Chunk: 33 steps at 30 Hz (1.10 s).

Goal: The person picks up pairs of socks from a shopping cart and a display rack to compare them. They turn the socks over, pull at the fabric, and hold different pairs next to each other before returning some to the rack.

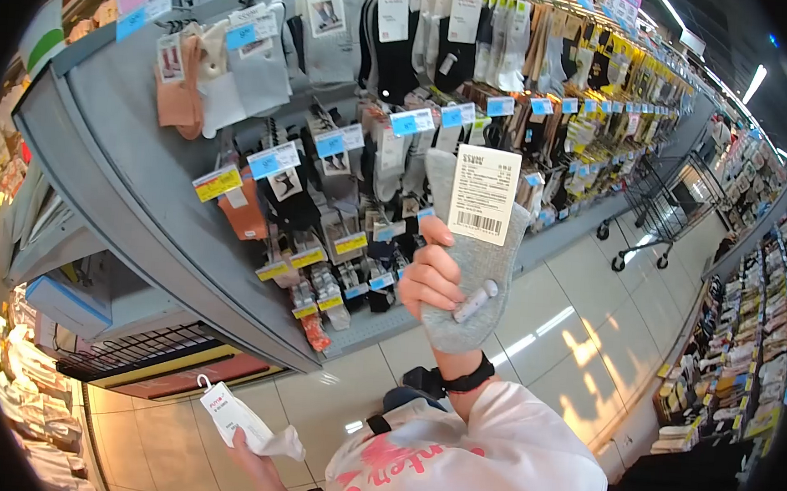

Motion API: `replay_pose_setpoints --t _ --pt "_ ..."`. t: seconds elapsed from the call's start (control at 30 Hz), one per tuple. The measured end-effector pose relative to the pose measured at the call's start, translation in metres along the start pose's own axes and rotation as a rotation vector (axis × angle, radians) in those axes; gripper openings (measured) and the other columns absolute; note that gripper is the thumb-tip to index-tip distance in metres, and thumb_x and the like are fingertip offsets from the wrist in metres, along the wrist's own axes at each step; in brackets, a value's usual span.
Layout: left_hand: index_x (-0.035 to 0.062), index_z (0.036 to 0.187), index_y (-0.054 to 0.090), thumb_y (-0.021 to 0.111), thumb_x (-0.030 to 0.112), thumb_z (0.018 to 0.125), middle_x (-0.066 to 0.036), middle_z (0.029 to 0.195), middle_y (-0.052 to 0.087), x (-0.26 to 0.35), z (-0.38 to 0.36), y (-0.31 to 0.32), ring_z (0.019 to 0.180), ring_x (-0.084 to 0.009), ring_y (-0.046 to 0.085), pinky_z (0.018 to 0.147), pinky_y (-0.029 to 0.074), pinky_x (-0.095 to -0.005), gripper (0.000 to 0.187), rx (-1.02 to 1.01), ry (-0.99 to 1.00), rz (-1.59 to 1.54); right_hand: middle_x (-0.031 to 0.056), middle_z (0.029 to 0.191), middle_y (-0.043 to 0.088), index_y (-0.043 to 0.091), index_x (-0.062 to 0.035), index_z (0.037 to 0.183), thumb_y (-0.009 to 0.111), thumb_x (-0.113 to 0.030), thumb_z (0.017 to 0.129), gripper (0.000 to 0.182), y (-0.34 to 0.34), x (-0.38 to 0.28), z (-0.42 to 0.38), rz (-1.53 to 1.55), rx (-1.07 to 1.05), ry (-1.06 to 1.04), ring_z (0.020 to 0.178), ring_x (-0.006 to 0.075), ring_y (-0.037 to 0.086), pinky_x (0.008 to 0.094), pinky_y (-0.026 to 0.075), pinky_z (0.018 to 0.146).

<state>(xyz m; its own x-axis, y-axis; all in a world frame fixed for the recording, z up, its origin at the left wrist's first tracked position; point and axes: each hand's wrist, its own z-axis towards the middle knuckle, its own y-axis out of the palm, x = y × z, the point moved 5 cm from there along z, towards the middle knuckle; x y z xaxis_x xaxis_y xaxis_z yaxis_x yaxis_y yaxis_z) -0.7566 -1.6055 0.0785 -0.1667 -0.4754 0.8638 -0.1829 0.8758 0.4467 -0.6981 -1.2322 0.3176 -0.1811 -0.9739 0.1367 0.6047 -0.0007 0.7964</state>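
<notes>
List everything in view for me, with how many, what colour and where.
Grey socks: one pack, grey, centre
Label: one, white, on the grey socks
White socks: one pack, white, lower left
Display rack: one, grey, ahead
Hanging socks: too many to count, mixed colours, on the rack
Price tags: many, blue, white and yellow, along the rack
Shopping cart: one, dark, right
Packed goods: many, mixed colours, far right
Ceiling lights: several, white, upper right
Floor tiles: many, pale, below
Shirt: one, white with pink print, bottom
Right hand: one, bare, holding the grey socks
Left hand: one, bare, holding the white socks
</notes>
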Motion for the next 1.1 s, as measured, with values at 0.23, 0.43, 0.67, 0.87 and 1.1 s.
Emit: replay_pose_setpoints --t 0.23,0.43,0.67,0.87,1.1 --pt "0.0016 0.121 0.032 0.046 0.024 0.080 -0.012 0.114 0.045 0.015 -0.016 0.021 0.103 -0.0232 0.045 0.086 0.037 -0.0356 0.049 0.052 0.000 0.082 -0.0048 0.049 0.027 0.030 -0.0083 0.083 0.054 -0.036 0.078 0.037 0.010 0.024 0.007 0.151 -0.209 0.161 0.036 0.0037 0.032 0.0140 0.030 0.033" --pt "-0.0012 0.119 0.033 0.044 0.014 0.077 -0.013 0.111 0.046 0.008 -0.018 0.023 0.099 -0.0226 0.047 0.083 0.039 -0.0346 0.046 0.030 0.036 -0.069 -0.0031 0.047 0.032 0.030 -0.0084 0.082 0.055 -0.031 0.078 0.034 0.012 0.022 0.012 -0.043 -0.008 0.028 0.034 0.0056 0.036 0.0172 0.035 0.032" --pt "-0.0013 0.119 0.033 0.043 0.014 0.077 -0.013 0.110 0.046 0.002 0.009 0.075 0.099 -0.0229 0.047 0.083 0.039 -0.0348 0.046 0.041 -0.010 -0.036 0.0023 0.056 0.033 0.033 -0.0031 0.094 0.039 -0.031 0.087 0.030 -0.001 -0.025 0.055 -0.284 -0.146 0.042 0.046 0.0133 0.038 0.0257 0.034 0.046" --pt "-0.0013 0.119 0.033 0.043 0.015 0.078 -0.013 0.110 0.046 0.003 0.031 0.113 0.099 -0.0231 0.047 0.083 0.039 -0.0350 0.046 0.043 -0.005 0.000 0.0013 0.051 0.030 0.042 -0.0049 0.091 0.035 -0.028 0.087 0.025 -0.011 -0.075 0.106 -0.397 0.040 -0.133 0.040 0.0117 0.030 0.0248 0.028 0.038" --pt "-0.0014 0.119 0.034 0.043 0.016 0.078 -0.013 0.110 0.047 0.006 0.041 0.141 0.099 -0.0233 0.047 0.084 0.039 -0.0352 0.045 0.089 0.015 0.027 0.0051 0.088 0.055 0.048 -0.0022 0.101 0.041 -0.022 0.085 0.026 -0.022 -0.123 0.167 -1.064 0.407 -0.534 0.074 0.0133 0.054 0.0250 0.044 0.066"
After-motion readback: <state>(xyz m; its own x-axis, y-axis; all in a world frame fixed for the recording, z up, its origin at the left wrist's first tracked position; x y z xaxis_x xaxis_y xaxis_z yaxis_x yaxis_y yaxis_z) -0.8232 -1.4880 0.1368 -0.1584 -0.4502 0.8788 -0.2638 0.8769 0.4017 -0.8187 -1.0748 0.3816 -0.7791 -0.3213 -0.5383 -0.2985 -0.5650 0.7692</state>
